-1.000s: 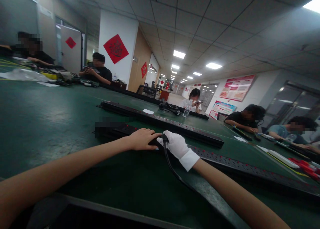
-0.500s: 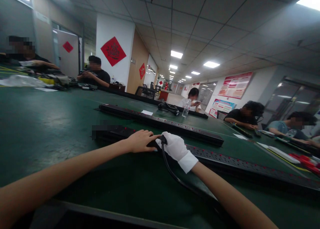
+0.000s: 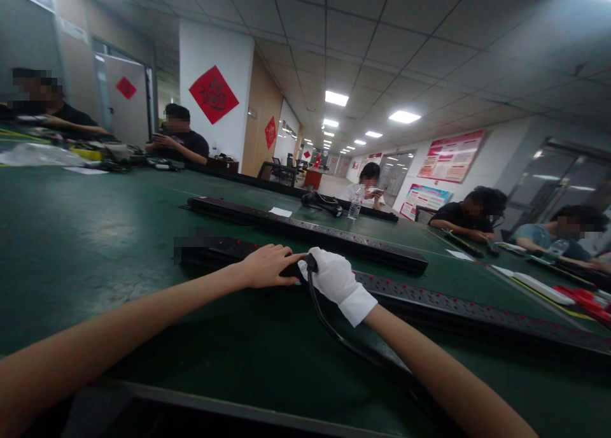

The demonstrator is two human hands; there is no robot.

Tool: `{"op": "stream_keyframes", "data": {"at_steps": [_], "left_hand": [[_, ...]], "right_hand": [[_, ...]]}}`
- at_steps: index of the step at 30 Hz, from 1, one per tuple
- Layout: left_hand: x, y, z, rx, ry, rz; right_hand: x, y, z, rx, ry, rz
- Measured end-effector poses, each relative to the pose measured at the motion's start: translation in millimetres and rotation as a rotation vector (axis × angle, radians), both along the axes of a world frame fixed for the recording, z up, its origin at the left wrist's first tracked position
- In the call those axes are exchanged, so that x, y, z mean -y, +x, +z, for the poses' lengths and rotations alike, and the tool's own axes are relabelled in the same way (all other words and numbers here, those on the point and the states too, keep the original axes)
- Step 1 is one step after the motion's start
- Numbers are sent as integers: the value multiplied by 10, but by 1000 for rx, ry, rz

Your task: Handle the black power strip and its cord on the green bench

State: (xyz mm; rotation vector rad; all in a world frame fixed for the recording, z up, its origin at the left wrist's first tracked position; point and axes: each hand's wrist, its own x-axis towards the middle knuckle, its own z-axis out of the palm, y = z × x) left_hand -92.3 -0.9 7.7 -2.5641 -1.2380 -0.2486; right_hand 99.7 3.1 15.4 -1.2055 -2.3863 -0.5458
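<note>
Stretching away from the camera, a dark green table (image 3: pixel 71 234) with a scuffed, matte top fills most of the view. On it lies a long black power strip (image 3: pixel 429 304) with a row of small red dots, running from near the middle of the table off to the right edge. The bare left hand (image 3: pixel 265 266) rests palm down on the strip's left part, fingers laid flat over it, pressing rather than gripping. Just beside it, the right hand (image 3: pixel 334 275), in a white glove, closes around a black plug at the head of a black cable (image 3: pixel 329 326); the plug sits at the strip's top, right by the left fingertips. The cable curves back down across the table toward the person's right forearm.

Farther back, a second power strip (image 3: pixel 305 231) lies roughly parallel to the first, well apart from the hands, with a small white slip of paper (image 3: pixel 280 212) just behind it. Beyond that stand a clear water bottle (image 3: pixel 354 207) and a bundle of black cord (image 3: pixel 321 202).

Other people sit around the table's far edges: two at the left end and three on the right side, heads bent over their own things. White walls carry red diamond paper signs (image 3: pixel 213 95) and coloured posters (image 3: pixel 451 156). A grid ceiling with bright light panels (image 3: pixel 403 116) runs down a long corridor.
</note>
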Motion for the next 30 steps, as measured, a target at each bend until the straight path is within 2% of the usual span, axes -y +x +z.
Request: {"op": "stream_keyframes", "data": {"at_steps": [8,15,30], "left_hand": [[-7,4,-11,-1,16,-2],[-5,1,-14,-1,7,2],[-7,5,-19,-4,24,0]], "right_hand": [[-2,3,-19,-15,36,7],[30,-8,16,6,-8,-27],[22,-1,14,24,-13,-9]]}}
